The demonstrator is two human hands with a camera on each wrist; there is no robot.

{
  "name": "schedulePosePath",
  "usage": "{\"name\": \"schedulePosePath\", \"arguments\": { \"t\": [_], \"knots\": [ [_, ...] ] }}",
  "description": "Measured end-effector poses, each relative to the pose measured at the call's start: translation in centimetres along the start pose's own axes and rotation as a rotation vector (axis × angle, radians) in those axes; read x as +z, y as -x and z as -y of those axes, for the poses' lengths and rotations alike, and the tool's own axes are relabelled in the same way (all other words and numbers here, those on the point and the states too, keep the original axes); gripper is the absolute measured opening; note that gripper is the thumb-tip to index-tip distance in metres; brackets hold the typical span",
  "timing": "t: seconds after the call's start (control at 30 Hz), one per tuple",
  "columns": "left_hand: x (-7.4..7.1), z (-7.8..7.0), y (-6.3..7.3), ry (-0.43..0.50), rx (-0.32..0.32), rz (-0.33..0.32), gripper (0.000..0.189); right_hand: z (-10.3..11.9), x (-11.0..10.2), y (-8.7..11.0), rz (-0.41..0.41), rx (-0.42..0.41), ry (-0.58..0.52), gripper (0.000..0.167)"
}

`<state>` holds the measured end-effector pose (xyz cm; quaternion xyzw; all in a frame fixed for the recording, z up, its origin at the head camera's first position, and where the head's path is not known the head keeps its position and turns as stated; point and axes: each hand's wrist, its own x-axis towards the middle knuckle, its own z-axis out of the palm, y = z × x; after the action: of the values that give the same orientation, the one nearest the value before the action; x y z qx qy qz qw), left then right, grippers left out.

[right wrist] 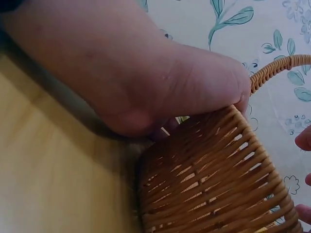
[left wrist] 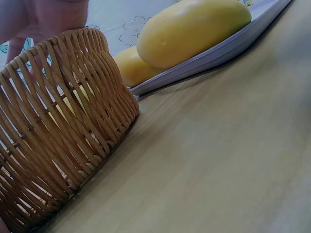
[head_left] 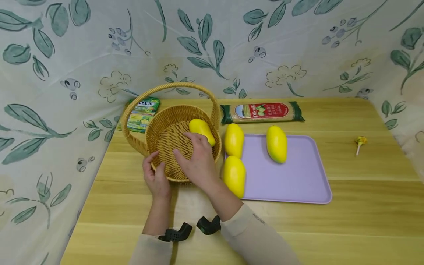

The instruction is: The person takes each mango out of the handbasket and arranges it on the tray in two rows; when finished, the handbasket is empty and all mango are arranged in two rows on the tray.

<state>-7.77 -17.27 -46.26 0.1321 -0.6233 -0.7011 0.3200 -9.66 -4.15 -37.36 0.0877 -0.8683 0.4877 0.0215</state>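
Note:
A round wicker basket [head_left: 173, 140] with a tall hoop handle stands on the table, one yellow mango [head_left: 202, 129] inside by its right wall. My left hand [head_left: 159, 180] holds the basket's near-left rim, thumb on the inner side and fingers round the outside. Over the near-right rim reaches my right hand [head_left: 200, 162], its thumb and fingers spread apart above the basket floor, fingertips right by the mango's lower end. Just right of the basket, two mangoes [head_left: 234, 140] lie along the left edge of a lilac tray [head_left: 285, 184]. Another mango [head_left: 276, 144] rests toward the tray's back.
Behind the tray lies a long pack of pasta [head_left: 261, 112] with a red label. A green packet [head_left: 140, 117] sits at the back left, partly behind the basket handle. Far right is a small yellow lollipop [head_left: 360, 141]. A leaf-patterned cloth [head_left: 225, 44] hangs behind the table.

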Motion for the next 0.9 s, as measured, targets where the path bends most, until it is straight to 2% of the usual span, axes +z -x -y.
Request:
{"name": "schedulePosePath", "arguments": {
  "t": [0.2, 0.4, 0.5, 0.67, 0.9],
  "knots": [
    [0.0, -0.1, 0.0, 0.023, 0.015, 0.005, 0.036, 0.4, 1.2, -2.4, -0.068, 0.006, 0.043, 0.057],
    [0.1, -0.3, 0.0, 0.033, 0.01, 0.009, 0.036, 0.4, 1.7, -4.4, -0.124, 0.082, 0.083, 0.059],
    [0.0, -0.2, 0.0, 0.029, -0.002, 0.016, 0.036, -0.1, 1.8, -4.9, -0.127, 0.123, 0.135, 0.062],
    [-0.1, -0.1, 0.0, 0.014, -0.032, 0.02, 0.037, -1.0, 1.8, -5.4, -0.136, 0.128, 0.213, 0.063],
    [-0.1, -0.1, -0.1, 0.002, -0.05, 0.02, 0.036, -1.6, 1.9, -5.6, -0.111, 0.145, 0.24, 0.068]
  ]
}}
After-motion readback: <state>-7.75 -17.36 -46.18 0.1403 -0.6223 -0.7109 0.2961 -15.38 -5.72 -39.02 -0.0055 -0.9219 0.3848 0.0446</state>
